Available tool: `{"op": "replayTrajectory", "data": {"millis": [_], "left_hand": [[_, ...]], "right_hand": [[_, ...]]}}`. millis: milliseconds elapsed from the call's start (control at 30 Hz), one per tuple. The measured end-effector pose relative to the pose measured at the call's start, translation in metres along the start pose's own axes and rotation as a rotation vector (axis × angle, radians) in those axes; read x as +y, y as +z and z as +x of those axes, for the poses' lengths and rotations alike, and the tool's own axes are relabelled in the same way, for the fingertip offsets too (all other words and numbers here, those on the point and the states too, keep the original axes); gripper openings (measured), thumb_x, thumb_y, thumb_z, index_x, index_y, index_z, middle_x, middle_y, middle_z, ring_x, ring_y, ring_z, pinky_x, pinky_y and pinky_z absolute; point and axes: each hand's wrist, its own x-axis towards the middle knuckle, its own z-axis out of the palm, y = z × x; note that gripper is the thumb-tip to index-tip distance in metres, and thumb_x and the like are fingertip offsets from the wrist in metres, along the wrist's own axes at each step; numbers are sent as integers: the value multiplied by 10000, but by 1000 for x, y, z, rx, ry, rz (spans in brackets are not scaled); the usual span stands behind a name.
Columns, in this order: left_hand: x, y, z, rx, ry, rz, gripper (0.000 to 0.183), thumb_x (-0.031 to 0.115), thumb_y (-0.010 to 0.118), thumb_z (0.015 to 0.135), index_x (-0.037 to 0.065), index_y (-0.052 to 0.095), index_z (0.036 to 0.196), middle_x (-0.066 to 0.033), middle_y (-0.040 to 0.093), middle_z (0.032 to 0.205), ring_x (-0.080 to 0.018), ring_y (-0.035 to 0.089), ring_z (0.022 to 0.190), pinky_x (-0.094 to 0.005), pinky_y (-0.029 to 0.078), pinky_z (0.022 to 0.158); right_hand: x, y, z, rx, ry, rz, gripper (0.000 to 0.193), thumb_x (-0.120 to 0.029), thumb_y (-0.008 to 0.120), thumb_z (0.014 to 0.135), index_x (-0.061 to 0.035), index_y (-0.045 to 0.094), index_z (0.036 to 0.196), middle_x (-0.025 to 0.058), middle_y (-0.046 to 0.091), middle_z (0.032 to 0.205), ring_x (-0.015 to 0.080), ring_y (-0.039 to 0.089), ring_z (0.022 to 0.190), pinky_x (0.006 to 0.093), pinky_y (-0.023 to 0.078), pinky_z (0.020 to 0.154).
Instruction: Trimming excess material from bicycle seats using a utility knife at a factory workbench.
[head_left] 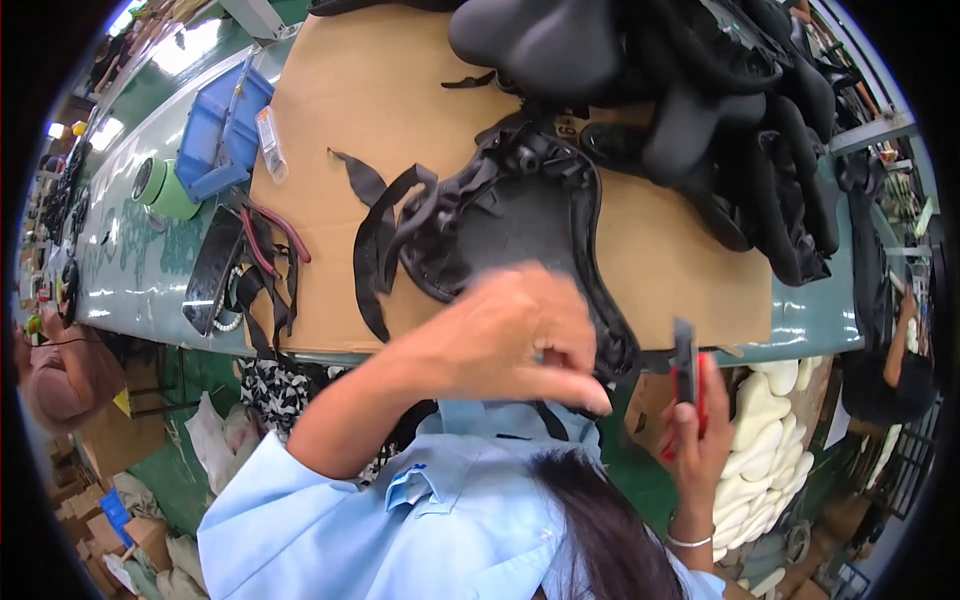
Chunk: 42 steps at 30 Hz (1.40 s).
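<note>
A black saddle (515,225) lies underside up, its cover gathered in folds along the rim and its narrow end toward me. Over its near part is my left hand (525,325), slightly blurred, with fingers bent, the thumb stretched out apart from them and nothing visible between. My right hand (700,440), off the table's near edge at right, is closed around a red-and-black hand tool (687,375) with a grey tip pointing up; its exact kind is unclear. Beside the saddle's left edge curl black fabric strips (372,250).
Several black saddles (700,110) are piled at the far right of the cardboard sheet (310,190). Red-handled pliers (270,235), a blue bin (215,130) and a green tape roll (165,188) lie at left. Pale saddle-shaped pads (775,450) are heaped below the table at right.
</note>
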Motion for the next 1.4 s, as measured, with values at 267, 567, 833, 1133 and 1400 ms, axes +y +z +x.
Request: {"op": "replayTrajectory", "data": {"millis": [267, 567, 833, 1133, 1400], "left_hand": [[-26, -4, -2, 116, -111, 372, 89, 86, 661, 740, 7, 675, 779, -88, 612, 774, -274, 595, 749, -362, 484, 666], [-28, -5, 3, 131, -175, 373, 73, 73, 642, 759, 13, 673, 787, -99, 623, 751, -275, 609, 711, -350, 480, 641], [-15, 23, 9, 234, -304, 375, 92, 97, 663, 755, 6, 654, 765, -107, 609, 732, -256, 608, 651, -348, 479, 612], [-36, 11, 43, 114, -405, 70, 165, 124, 682, 705, -28, 666, 770, -100, 645, 700, -157, 609, 630, -287, 472, 606], [-39, 0, 46, 171, -592, -415, 116, 119, 702, 776, 16, 670, 819, 14, 606, 749, -60, 529, 719, -207, 409, 665]], "right_hand": [[-13, 12, 26, -160, -566, -363, 583, -38, 733, 746, -117, 575, 1301, 50, 523, 682, 168, 495, 528, 287, 409, 487], [-41, 18, 54, -241, -750, -771, 656, -47, 685, 687, -238, 582, 1306, 47, 439, 671, 184, 509, 546, 311, 424, 493], [-38, -29, 51, -220, -490, -741, 610, 13, 634, 753, -223, 575, 1313, 71, 492, 711, 215, 513, 566, 302, 440, 541], [-41, 38, 19, -271, 364, 616, 524, -157, 464, 970, -55, 293, 1456, 104, 607, 1026, 104, 563, 572, 207, 497, 475], [-76, 50, 10, -464, 366, 457, 536, -149, 454, 971, -62, 273, 1469, 75, 573, 895, 116, 551, 607, 251, 491, 561]]}}
